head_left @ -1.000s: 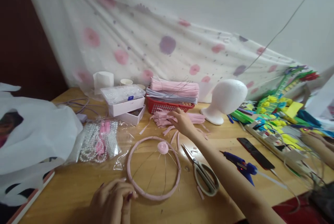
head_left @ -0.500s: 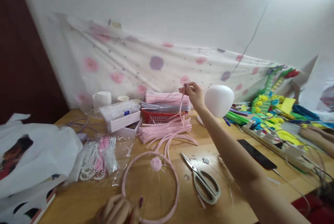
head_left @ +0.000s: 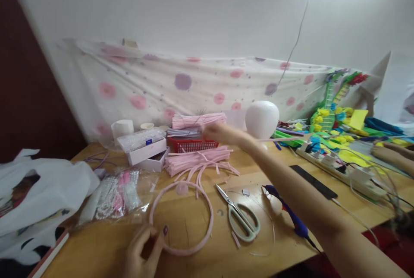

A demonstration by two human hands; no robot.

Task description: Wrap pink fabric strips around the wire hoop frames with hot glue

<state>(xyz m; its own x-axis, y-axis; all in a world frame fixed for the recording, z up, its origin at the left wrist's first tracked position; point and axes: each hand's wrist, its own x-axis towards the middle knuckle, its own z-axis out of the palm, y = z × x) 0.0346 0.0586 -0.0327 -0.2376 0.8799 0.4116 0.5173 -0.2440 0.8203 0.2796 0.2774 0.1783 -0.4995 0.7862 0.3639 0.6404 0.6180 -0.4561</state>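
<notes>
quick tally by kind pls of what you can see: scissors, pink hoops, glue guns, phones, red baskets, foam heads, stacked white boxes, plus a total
Scissors: 1
Pink hoop: 1
Glue gun: 1
Phone: 1
Red basket: 1
Foam head: 1
White boxes: 2
Total: 8

Wooden table (head_left: 106, 243), pink ring (head_left: 186, 252), pink strips (head_left: 197, 161), scissors (head_left: 237, 210)

Pink ring (head_left: 187, 252) lying flat; pink strips (head_left: 197, 160) heaped behind.
</notes>
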